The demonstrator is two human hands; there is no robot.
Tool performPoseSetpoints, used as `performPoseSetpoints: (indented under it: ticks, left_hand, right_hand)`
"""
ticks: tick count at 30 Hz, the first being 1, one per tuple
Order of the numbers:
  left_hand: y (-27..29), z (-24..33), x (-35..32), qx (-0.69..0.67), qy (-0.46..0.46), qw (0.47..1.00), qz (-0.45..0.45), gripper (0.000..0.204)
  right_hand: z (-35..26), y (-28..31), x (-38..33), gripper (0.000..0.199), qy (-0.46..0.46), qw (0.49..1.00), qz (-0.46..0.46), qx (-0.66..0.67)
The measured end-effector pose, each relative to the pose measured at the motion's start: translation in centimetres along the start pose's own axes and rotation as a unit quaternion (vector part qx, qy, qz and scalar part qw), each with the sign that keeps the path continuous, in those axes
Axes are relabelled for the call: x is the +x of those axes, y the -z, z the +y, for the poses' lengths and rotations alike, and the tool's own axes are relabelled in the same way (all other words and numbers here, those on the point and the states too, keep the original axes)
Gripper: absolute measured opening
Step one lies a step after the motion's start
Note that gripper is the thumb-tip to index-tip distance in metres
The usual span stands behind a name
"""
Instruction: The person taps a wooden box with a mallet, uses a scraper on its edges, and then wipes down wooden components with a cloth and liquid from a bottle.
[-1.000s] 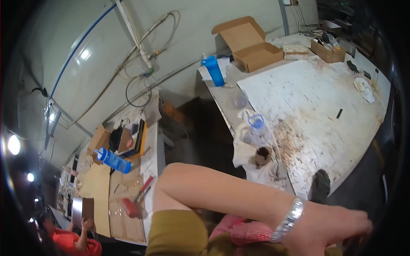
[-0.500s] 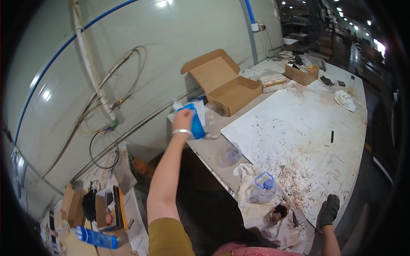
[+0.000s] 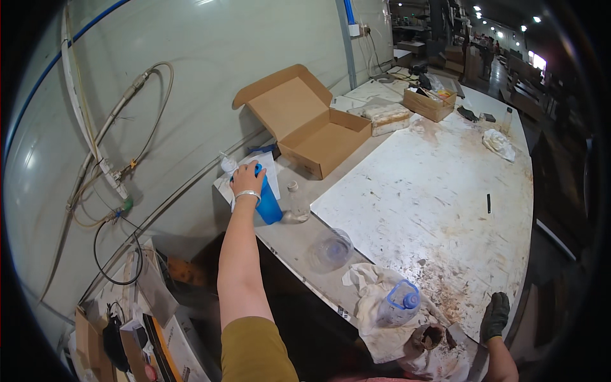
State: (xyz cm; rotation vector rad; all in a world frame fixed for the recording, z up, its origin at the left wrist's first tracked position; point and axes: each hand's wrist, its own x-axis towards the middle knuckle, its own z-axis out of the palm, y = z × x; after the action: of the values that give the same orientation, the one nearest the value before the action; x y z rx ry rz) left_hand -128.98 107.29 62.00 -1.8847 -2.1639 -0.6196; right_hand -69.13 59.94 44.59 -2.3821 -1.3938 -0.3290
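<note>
- Blue container (image 3: 270, 209): at the table's edge, nine o'clock from the white board (image 3: 407, 191).
- Left hand (image 3: 247, 181): fingers curled over the blue container's top.
- Clear bottle (image 3: 297, 205): just beside, three o'clock.
- Open cardboard box (image 3: 324, 143): one o'clock.
- Gloved right hand (image 3: 494, 317): four o'clock, at the white board's edge; finger state, cannot tell.

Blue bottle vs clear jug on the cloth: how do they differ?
Colour: the blue bottle is blue-bodied; the clear jug is see-through with a blue cap. Shape: the bottle is slimmer, the jug squatter. Contact: the left hand grips the bottle; no hand touches the jug. Both show blue.
</note>
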Motion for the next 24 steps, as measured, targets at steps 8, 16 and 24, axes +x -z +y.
performPoseSetpoints:
  ticks: [8,16,24]
  left_hand:
    - [-0.7,-7.3,0.9,-0.15,0.079,0.968,0.185,0.034]
    - [-9.4,-6.0,-2.9,-0.57,0.116,0.809,0.082,0.06]
    - [-15.3,-5.0,0.0,-0.226,0.229,0.943,0.079,0.067]
  right_hand:
    - [-0.3,0.3,-0.7,0.031,-0.007,1.0,0.013,-0.006]
    - [-2.5,2.3,2.2,0.016,0.016,0.999,0.048,-0.011]
    - [-1.7,3.8,2.6,0.013,0.036,0.998,0.058,0.011]
